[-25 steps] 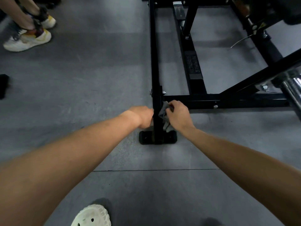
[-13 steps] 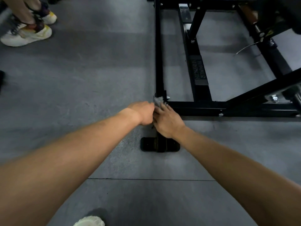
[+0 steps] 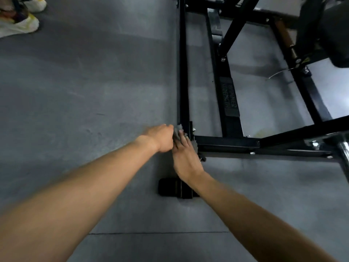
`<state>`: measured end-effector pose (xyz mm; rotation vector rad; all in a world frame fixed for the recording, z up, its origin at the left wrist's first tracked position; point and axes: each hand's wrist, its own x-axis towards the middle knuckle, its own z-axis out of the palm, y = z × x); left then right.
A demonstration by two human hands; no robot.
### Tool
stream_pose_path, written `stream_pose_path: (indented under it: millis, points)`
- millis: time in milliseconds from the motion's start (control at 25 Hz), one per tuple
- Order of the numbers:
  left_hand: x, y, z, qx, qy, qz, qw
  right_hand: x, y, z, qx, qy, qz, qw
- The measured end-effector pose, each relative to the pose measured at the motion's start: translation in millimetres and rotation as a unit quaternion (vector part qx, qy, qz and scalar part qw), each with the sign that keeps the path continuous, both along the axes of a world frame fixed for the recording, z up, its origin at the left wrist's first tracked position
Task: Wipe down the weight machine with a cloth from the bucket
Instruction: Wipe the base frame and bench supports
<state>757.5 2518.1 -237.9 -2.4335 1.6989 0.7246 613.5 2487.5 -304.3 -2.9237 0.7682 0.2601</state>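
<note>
The crumpled grey cloth (image 3: 178, 129) shows only as a small fold between the left hand (image 3: 160, 138) and the right hand (image 3: 186, 157); the right hand's fingers (image 3: 182, 138) cover the rest. The left hand's fingers curl out of sight, so what they grip cannot be told. The right forearm hides part of the black rubber foot (image 3: 168, 187) of the black steel machine frame (image 3: 184, 72). Raised lettering on the flat black plate (image 3: 230, 99) is too blurred to read. The white and yellow sneakers (image 3: 18, 25) and the chrome bar (image 3: 344, 154) are cut off by the picture's edges
</note>
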Motion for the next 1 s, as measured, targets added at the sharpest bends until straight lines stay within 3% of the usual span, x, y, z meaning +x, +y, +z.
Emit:
stream_pose_path:
  millis: [80,200,320,400,640,840,1000]
  points:
    - [4.0,-4.3,13.2,-0.01,0.011,-0.007,1.0,10.4,-26.2,10.0,0.069,-0.045,-0.096,0.992]
    - [18.6,-3.6,39.5,0.0,0.018,-0.021,1.0,14.6,-39.7,35.1,0.158,0.0,-0.196,0.968]
    - [43.2,-10.4,86.9,0.013,0.041,-0.009,0.999,24.7,-35.6,88.0,0.223,0.103,-0.167,0.955]
    - [51.3,-17.6,123.4,-0.004,0.055,-0.012,0.998,28.0,-31.7,125.3,0.283,0.104,-0.189,0.935]
    - [61.1,-35.0,226.6,-0.054,0.111,-0.071,0.99,45.2,-54.8,235.5,0.333,-0.122,-0.372,0.858]
    - [39.5,-33.5,280.5,-0.122,0.159,-0.137,0.97,39.9,-56.7,326.2,0.357,-0.257,-0.418,0.795]
    - [31.4,-56.9,292.9,-0.183,0.103,-0.134,0.968,28.8,-63.0,335.0,0.38,-0.316,-0.422,0.76]
